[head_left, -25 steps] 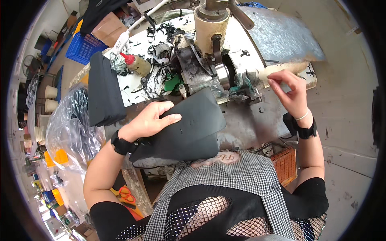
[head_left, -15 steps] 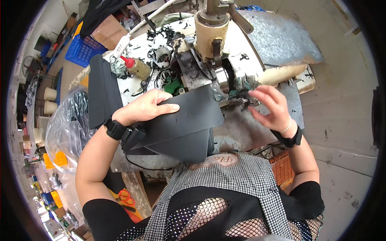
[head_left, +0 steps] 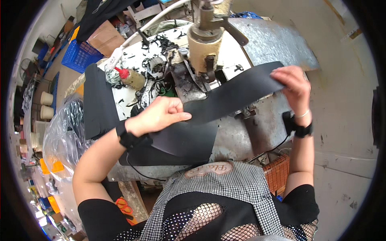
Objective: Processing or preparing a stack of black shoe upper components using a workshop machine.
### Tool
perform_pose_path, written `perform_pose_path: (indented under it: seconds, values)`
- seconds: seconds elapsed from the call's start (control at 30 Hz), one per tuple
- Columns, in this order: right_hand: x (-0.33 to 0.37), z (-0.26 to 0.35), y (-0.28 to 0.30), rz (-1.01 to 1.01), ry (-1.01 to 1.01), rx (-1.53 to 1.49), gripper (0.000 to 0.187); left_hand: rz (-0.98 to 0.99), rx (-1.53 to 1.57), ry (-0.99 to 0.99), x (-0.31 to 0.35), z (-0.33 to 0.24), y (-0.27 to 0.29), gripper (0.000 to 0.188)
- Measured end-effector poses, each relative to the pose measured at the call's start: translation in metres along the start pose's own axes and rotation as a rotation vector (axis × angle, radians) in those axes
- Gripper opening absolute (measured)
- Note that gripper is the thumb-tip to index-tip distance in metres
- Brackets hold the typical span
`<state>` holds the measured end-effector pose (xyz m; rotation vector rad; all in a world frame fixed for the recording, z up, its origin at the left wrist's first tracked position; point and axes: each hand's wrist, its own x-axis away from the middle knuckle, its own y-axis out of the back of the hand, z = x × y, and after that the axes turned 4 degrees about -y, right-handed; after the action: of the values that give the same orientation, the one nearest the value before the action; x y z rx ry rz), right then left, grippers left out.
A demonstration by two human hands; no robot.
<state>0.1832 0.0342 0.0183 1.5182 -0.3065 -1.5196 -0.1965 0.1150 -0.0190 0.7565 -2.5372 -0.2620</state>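
A black leather-like panel (head_left: 241, 90) is stretched between my two hands, bowed upward toward the right in front of the machine (head_left: 204, 52). My left hand (head_left: 159, 114) pinches its left end, thumb on top. At the raised right end, my right hand (head_left: 295, 86) grips the edge between thumb and fingers. Beneath the left hand, more black panels (head_left: 189, 140) lie overlapping at the metal table's (head_left: 233, 140) front edge. The held panel hides part of the machine's lower working area.
Left of the machine are a red-capped bottle (head_left: 130, 78), black scraps (head_left: 165, 42) and a black stack (head_left: 96, 104). A white cable with a switch (head_left: 114, 58) runs behind. A blue crate (head_left: 82, 54) and clear plastic bag (head_left: 66, 128) stand further left.
My right hand, earlier empty beside the machine, has taken hold of the panel's right end and lifted it up and right. My left hand still holds the panel.
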Motion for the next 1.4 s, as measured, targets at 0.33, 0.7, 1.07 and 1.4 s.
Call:
perform_pose_path:
  seconds: [0.33,0.7,1.07,1.4]
  values:
    - [-0.018,-0.143,0.039,0.544,-0.885,-0.255,0.027,-0.242,-0.379,-0.525,0.036,0.026,-0.055,0.032]
    - [0.007,-0.154,0.019,0.277,-0.785,0.113,0.044,-0.063,-0.186,-0.287,0.043,0.006,-0.032,0.026]
    - [0.018,-0.042,0.017,-0.128,-0.222,0.095,0.012,0.014,0.114,-0.009,0.026,-0.027,0.005,0.028]
    - [0.04,0.044,-0.03,0.218,0.082,-0.207,0.048,0.029,0.037,-0.027,-0.01,-0.022,0.017,0.037]
